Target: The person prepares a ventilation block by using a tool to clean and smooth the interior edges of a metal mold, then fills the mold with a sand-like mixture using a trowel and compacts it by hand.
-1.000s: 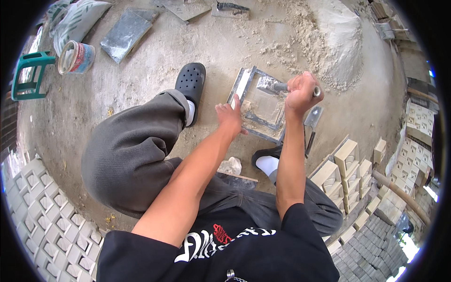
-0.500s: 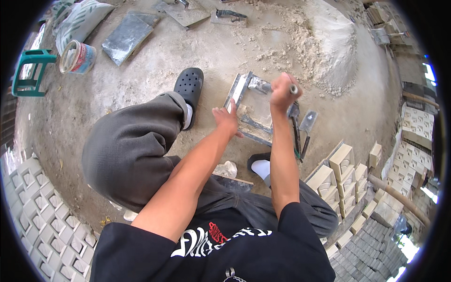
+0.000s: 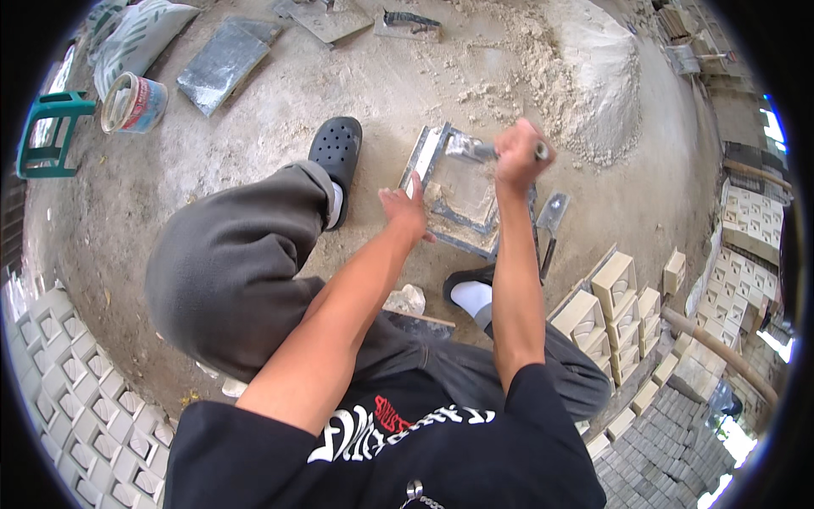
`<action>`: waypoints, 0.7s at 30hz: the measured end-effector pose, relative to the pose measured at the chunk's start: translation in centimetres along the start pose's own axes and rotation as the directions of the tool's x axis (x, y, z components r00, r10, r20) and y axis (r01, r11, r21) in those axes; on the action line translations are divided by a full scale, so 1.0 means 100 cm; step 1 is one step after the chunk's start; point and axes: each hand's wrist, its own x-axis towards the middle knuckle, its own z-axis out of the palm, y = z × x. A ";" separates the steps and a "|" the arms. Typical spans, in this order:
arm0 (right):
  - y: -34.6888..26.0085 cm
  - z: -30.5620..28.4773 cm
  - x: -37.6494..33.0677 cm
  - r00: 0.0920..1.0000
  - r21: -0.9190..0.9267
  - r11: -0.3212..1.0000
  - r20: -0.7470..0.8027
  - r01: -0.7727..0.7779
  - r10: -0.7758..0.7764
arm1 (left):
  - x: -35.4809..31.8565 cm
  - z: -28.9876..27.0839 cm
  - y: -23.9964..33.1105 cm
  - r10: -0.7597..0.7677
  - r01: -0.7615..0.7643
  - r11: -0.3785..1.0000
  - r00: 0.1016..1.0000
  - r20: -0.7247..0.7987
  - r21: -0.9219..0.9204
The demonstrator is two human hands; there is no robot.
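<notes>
A metal mould frame (image 3: 465, 246), dusted with pale powder, lies on the ground in front of me. My left hand (image 3: 407, 212) rests on its near left side, fingers spread and one finger stretched along the rim. Above the frame's far right part, my right hand (image 3: 521, 157) is closed round the handle of a hammer (image 3: 464, 148). The hammer's pale, smeared head points left, over the frame's far end, and its handle end shows beyond my fist. Whether the head touches the frame I cannot tell. A small trowel (image 3: 554, 212) lies right of the frame.
A heap of pale powder (image 3: 598, 93) rises at the far right. Patterned blocks stand stacked at the near right (image 3: 617, 297) and left (image 3: 80, 399). Far left are a bucket (image 3: 136, 106), a green stool (image 3: 55, 136) and a flat metal plate (image 3: 225, 64). My shod feet flank the frame.
My right hand, still gripping the hammer, has shifted slightly up and to the right. My left hand stays on the frame. The whole view has shifted a little.
</notes>
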 end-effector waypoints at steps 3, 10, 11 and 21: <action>-0.018 0.001 0.005 1.000 0.111 0.994 -0.028 -0.006 0.009 | 0.012 -0.005 -0.007 0.027 -0.028 0.999 0.999 -0.035 -0.031; 0.007 0.000 0.004 0.998 -0.060 0.998 0.061 -0.015 0.018 | 0.003 0.001 -0.003 0.033 -0.032 0.999 0.999 0.014 -0.011; -0.004 -0.004 0.000 0.998 -0.020 1.000 0.057 -0.020 0.022 | -0.001 0.001 -0.005 0.040 -0.039 0.999 0.998 0.050 -0.017; 0.007 -0.030 0.000 0.991 0.031 0.990 0.020 -0.136 0.135 | 0.002 0.004 -0.002 0.013 -0.014 1.000 1.000 -0.018 -0.004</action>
